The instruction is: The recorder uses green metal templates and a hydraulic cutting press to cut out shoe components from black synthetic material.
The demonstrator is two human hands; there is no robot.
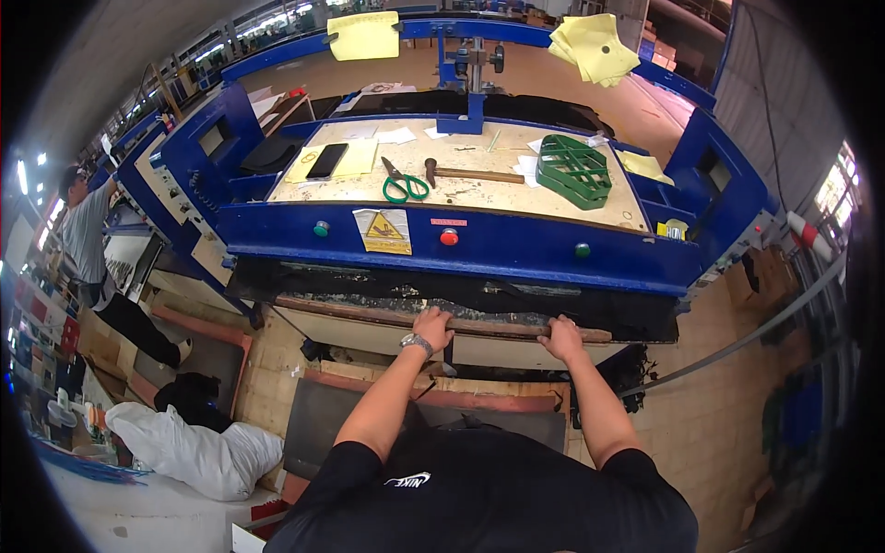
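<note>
At the front of a blue press machine (507, 241), my left hand (431, 329) is curled over the edge of a worn wooden board (498, 326). A wristwatch is on that arm. My right hand (560, 339) grips the same edge farther right, its fingers bent over the top. Black sheet material (369, 280) lies along the board, under the machine's blue front beam. On the pale top above are green-handled scissors (406, 182), a hammer (475, 174), a dark phone (327, 160) and a green lattice-like frame (573, 172).
Green buttons and a red button (449, 238) sit on the front beam. Yellow sheets (362, 37) hang from the upper bar. A dark mat (332, 429) lies by my feet, and a white sack (198, 452) is at lower left. Another person (89, 240) stands at far left.
</note>
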